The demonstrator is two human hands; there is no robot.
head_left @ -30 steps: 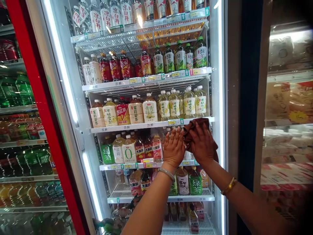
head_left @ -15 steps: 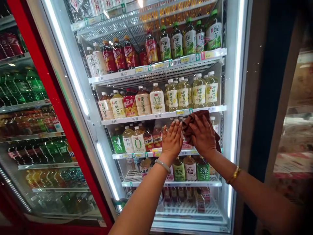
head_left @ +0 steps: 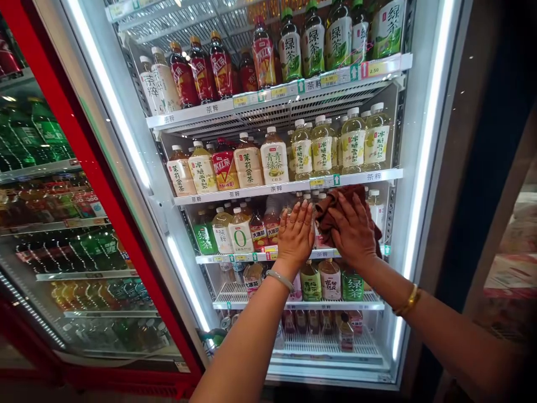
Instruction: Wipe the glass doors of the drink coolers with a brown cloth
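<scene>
My right hand (head_left: 352,226) presses a brown cloth (head_left: 342,202) against the glass door of a lit drinks fridge (head_left: 419,196). The cloth is bunched under the palm and sticks out past the fingers. Just to the left, my left hand (head_left: 296,232) lies flat on the glass, fingers stretched out and holding nothing. Behind the glass, the hands cover part of a shelf (head_left: 226,258) of bottled teas. A pale bangle (head_left: 280,280) circles the left wrist and a gold bracelet (head_left: 406,302) the right.
Rows of tea bottles (head_left: 274,157) fill the shelves behind the glass. On the left stands a second fridge with a red frame (head_left: 104,212) and more bottles (head_left: 50,131). Past the fridge's right edge is a dark panel (head_left: 474,196), with blurred stacked goods (head_left: 509,274) beyond.
The view has come closer to the fridge and tilted down, so the upper shelves sit higher. Both hands stay on the glass, and the cloth is still under my right hand.
</scene>
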